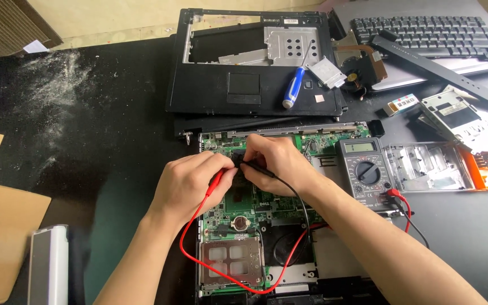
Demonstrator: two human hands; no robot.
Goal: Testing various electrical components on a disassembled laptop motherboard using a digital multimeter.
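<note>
Working over a black tabletop (86, 141), we have a stripped laptop base with its green motherboard (244, 203) exposed directly below us, running lengthwise away from our body. Beyond it lies the removed black palmrest cover (249, 62), with a blue-and-white screwdriver (293, 87) resting on it, and a loose keyboard (425, 34) sits at the far right. Just right of the board stands a grey multimeter (365, 172), its red and black leads looping back across the board to our hands.

Our left hand (190, 183) pinches the red probe (216, 182) between thumb and fingers, the probe's long axis slanting up and to the right toward the upper middle of the board. Our right hand (275, 161) pinches the black probe (255, 167), its axis lying nearly level and pointing left. The two tips meet close together between our hands, on a spot of the board mostly hidden by our fingers, so we cannot tell which component they touch. Both hands are about equally near that spot.
</note>
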